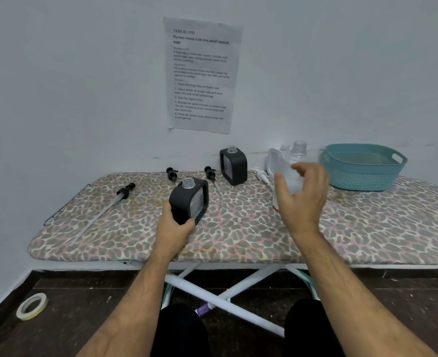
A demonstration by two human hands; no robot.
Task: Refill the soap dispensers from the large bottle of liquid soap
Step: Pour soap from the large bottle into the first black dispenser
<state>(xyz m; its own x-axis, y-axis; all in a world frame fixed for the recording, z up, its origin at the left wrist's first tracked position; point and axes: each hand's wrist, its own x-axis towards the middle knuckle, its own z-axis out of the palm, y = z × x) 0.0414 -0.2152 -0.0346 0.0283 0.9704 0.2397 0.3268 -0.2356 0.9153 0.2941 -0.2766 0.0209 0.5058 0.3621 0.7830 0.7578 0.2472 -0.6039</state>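
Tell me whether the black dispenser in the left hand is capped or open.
Open: the black dispenser shows a bare threaded neck, no pump fitted.

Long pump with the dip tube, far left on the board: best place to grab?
Take the long pump at its black collar, coming from above. It lies flat, head towards the wall; the collar is its thickest, stiffest part, while the thin tube would probably flex.

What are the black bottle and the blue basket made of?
The black dispenser looks like clear plastic or glass wrapped in a matte black sleeve, maybe rubbery: its bare neck is see-through. The teal basket seems moulded plastic: the woven texture looks stamped, with cut-out handles.
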